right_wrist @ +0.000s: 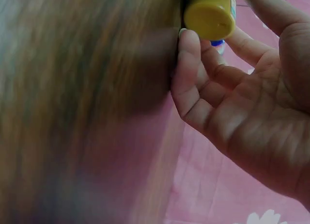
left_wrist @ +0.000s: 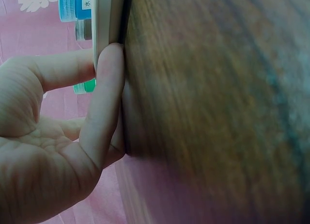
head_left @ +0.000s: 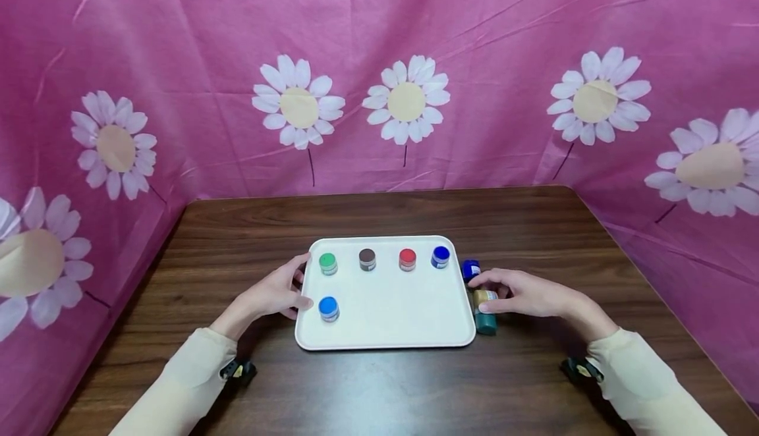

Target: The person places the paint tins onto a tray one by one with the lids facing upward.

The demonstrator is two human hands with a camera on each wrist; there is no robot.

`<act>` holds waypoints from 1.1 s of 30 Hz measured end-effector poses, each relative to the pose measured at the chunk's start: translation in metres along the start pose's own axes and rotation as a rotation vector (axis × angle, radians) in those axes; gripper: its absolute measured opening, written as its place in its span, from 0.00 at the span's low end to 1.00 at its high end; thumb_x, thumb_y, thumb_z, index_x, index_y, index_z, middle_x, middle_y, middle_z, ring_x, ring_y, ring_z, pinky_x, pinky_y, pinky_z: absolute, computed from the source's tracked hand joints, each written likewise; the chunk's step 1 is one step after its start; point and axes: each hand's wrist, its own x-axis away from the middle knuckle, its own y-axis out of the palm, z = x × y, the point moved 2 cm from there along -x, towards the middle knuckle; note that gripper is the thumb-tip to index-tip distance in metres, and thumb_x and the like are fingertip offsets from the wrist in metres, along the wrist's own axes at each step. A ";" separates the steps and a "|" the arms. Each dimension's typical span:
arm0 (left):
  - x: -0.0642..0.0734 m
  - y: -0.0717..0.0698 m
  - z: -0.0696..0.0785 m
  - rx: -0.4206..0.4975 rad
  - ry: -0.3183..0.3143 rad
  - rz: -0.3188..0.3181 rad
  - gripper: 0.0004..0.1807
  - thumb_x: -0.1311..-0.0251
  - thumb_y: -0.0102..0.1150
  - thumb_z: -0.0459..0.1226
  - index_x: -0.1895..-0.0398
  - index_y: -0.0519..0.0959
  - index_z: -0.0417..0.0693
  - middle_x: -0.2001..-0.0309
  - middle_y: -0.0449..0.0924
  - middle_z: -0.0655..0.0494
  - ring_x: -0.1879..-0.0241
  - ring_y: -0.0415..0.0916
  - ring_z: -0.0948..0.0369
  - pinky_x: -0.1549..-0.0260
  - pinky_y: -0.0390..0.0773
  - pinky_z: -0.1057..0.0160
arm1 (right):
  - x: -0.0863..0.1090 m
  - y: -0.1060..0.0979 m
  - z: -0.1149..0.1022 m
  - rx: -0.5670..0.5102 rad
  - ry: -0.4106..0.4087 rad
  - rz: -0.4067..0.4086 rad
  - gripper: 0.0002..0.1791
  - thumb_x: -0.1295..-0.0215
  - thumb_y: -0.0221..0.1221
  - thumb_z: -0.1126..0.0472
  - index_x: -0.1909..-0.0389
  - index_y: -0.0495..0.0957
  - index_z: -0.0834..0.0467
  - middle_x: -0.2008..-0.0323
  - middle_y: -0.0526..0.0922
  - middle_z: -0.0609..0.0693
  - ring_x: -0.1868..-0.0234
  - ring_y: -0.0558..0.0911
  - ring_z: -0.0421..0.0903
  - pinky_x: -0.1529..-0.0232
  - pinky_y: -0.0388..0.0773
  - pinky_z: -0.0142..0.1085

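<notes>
A white tray (head_left: 391, 321) lies on the table with several small paint jars standing on it. My left hand (head_left: 279, 289) grips its left edge, thumb over the rim and fingers against the side, as the left wrist view also shows. Just off the tray's right edge, a yellow paint jar (right_wrist: 209, 19) lies on its side. My right hand (head_left: 522, 293) has its thumb and curled fingers around that jar, with the other fingertips down at the table. A dark blue jar (head_left: 470, 270) lies beyond the index finger, and a teal jar (head_left: 486, 323) sits on the near side.
Along the tray's back stand a green jar (head_left: 328, 263), a brown jar (head_left: 367, 259), a red jar (head_left: 407, 259) and another dark blue jar (head_left: 440, 257). A light blue jar (head_left: 329, 309) is at its front left. Pink flowered cloth (head_left: 356, 172) surrounds the wooden table (head_left: 379, 396).
</notes>
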 end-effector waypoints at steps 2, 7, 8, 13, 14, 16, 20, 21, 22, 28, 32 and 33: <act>0.001 0.000 0.000 -0.002 -0.003 -0.001 0.54 0.46 0.70 0.23 0.20 0.47 0.41 0.48 0.63 0.34 0.61 0.78 0.51 0.71 0.88 0.49 | -0.002 0.002 0.000 -0.012 -0.006 -0.005 0.24 0.31 0.65 0.51 0.39 0.77 0.56 0.57 0.78 0.49 0.65 0.76 0.42 0.68 0.76 0.33; 0.002 0.000 0.002 -0.011 -0.005 0.000 0.55 0.46 0.70 0.23 0.20 0.47 0.41 0.48 0.63 0.35 0.61 0.78 0.51 0.71 0.88 0.49 | -0.005 0.003 0.001 -0.081 0.014 -0.051 0.23 0.30 0.64 0.53 0.38 0.76 0.58 0.67 0.78 0.49 0.70 0.77 0.44 0.72 0.77 0.34; 0.002 0.000 0.002 -0.011 -0.004 0.000 0.55 0.46 0.70 0.23 0.20 0.47 0.41 0.48 0.63 0.34 0.61 0.78 0.50 0.71 0.88 0.49 | -0.006 0.003 0.002 -0.099 0.019 -0.061 0.23 0.29 0.64 0.54 0.38 0.76 0.58 0.68 0.78 0.49 0.71 0.78 0.44 0.72 0.79 0.35; 0.002 0.000 0.003 -0.003 0.002 -0.005 0.55 0.46 0.70 0.23 0.20 0.46 0.41 0.48 0.62 0.34 0.61 0.78 0.51 0.72 0.88 0.49 | -0.006 0.002 0.002 -0.163 0.024 -0.086 0.23 0.29 0.63 0.57 0.37 0.75 0.60 0.60 0.81 0.53 0.70 0.81 0.48 0.71 0.83 0.40; 0.002 -0.001 0.003 -0.002 0.004 -0.007 0.55 0.46 0.69 0.23 0.20 0.46 0.41 0.48 0.62 0.34 0.61 0.78 0.51 0.71 0.88 0.49 | -0.005 0.001 0.001 -0.168 0.029 -0.086 0.23 0.29 0.63 0.57 0.37 0.75 0.60 0.57 0.80 0.54 0.69 0.80 0.48 0.71 0.84 0.40; 0.003 -0.001 0.003 -0.002 0.005 -0.007 0.54 0.46 0.69 0.23 0.20 0.46 0.41 0.48 0.61 0.34 0.61 0.78 0.51 0.71 0.88 0.49 | -0.005 0.001 0.000 -0.172 0.035 -0.080 0.22 0.29 0.64 0.57 0.38 0.75 0.60 0.52 0.79 0.56 0.69 0.81 0.49 0.70 0.84 0.40; 0.003 -0.001 0.004 -0.006 0.008 -0.005 0.54 0.46 0.69 0.23 0.20 0.46 0.41 0.47 0.61 0.34 0.61 0.78 0.51 0.71 0.88 0.49 | -0.005 0.001 -0.001 -0.163 0.043 -0.073 0.22 0.30 0.64 0.56 0.39 0.76 0.59 0.47 0.77 0.58 0.68 0.81 0.49 0.69 0.84 0.41; 0.003 -0.001 0.004 -0.006 0.008 -0.004 0.54 0.46 0.69 0.23 0.20 0.47 0.41 0.48 0.61 0.34 0.61 0.78 0.51 0.71 0.88 0.49 | -0.005 0.001 -0.001 -0.156 0.041 -0.071 0.22 0.30 0.64 0.56 0.39 0.76 0.60 0.47 0.77 0.58 0.68 0.81 0.49 0.69 0.84 0.41; 0.003 -0.001 0.003 -0.004 0.008 -0.004 0.54 0.46 0.69 0.23 0.20 0.47 0.41 0.48 0.61 0.34 0.61 0.78 0.51 0.71 0.88 0.49 | -0.005 0.001 -0.001 -0.151 0.039 -0.070 0.22 0.30 0.64 0.56 0.39 0.76 0.60 0.48 0.77 0.58 0.68 0.81 0.49 0.70 0.84 0.41; 0.002 0.000 0.002 -0.002 0.007 -0.003 0.54 0.46 0.69 0.22 0.20 0.47 0.40 0.49 0.62 0.34 0.62 0.78 0.51 0.72 0.88 0.49 | -0.004 0.002 -0.001 -0.130 0.019 -0.056 0.23 0.30 0.64 0.55 0.39 0.78 0.61 0.49 0.77 0.57 0.68 0.80 0.47 0.70 0.85 0.40; 0.002 0.000 0.002 -0.003 0.011 -0.003 0.54 0.46 0.68 0.22 0.20 0.47 0.40 0.49 0.62 0.34 0.62 0.78 0.51 0.72 0.88 0.49 | -0.003 0.003 0.000 -0.108 -0.012 -0.051 0.22 0.29 0.64 0.55 0.39 0.78 0.60 0.51 0.77 0.55 0.69 0.80 0.46 0.71 0.84 0.40; 0.003 -0.001 0.002 -0.005 0.013 -0.003 0.54 0.46 0.68 0.22 0.20 0.47 0.40 0.49 0.62 0.34 0.62 0.78 0.51 0.72 0.88 0.49 | -0.003 0.003 -0.001 -0.102 -0.018 -0.049 0.22 0.29 0.64 0.55 0.40 0.79 0.60 0.51 0.77 0.55 0.69 0.80 0.46 0.71 0.84 0.39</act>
